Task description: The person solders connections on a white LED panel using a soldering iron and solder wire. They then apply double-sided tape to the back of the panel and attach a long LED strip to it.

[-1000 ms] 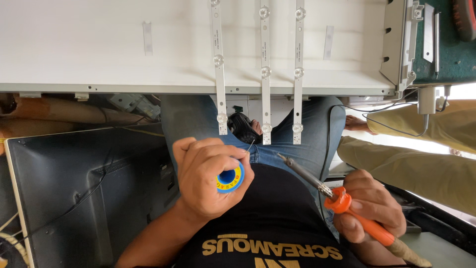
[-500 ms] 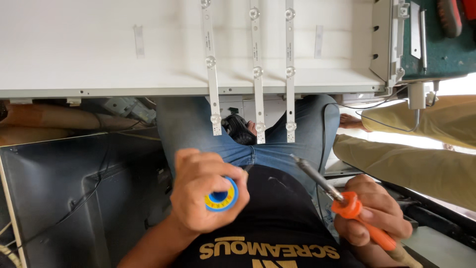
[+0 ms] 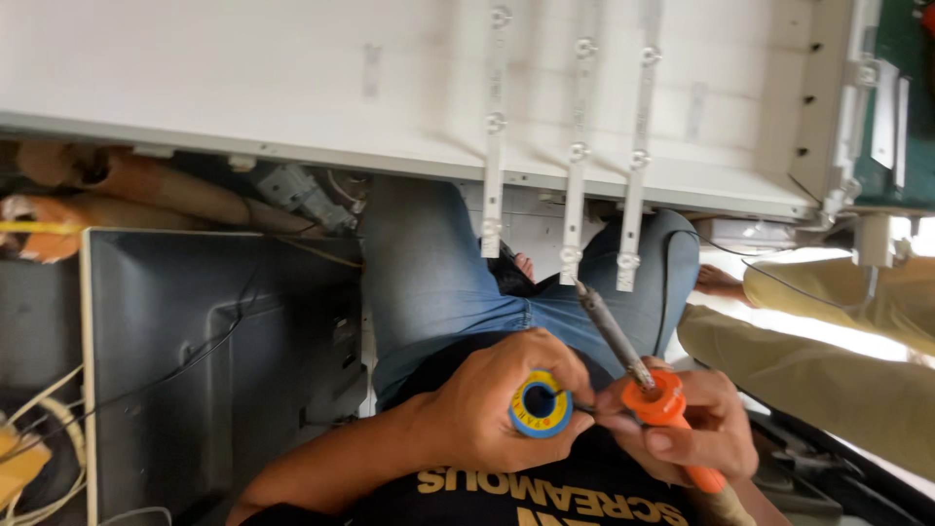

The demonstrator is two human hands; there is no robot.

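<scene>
Both hands work close together above the lap. Left hand (image 3: 497, 404) is clenched around a solder spool (image 3: 541, 405), blue-rimmed with a yellow face, its hollow core turned toward the camera. Right hand (image 3: 687, 424) grips the orange handle of a soldering iron (image 3: 638, 375); thumb and forefinger reach across to the spool's edge, where a thin strand of solder is too fine to make out clearly. The iron's metal shaft angles up and left, with its tip just beside the lower end of the middle strip.

Remaining items, largest first:
- White backlight panel (image 3: 243, 78): spans the top of the view.
- Dark rear cover (image 3: 195, 351): lies at the left, with thin wires across it.
- Another person's leg in olive trousers (image 3: 828, 370): lies at the right, with a foot near the knee.
- Three LED strips (image 3: 579, 146): run down the panel and overhang its lower edge, above the blue jeans (image 3: 438, 282).
- Green circuit board (image 3: 901, 97): sits at the top right corner.
</scene>
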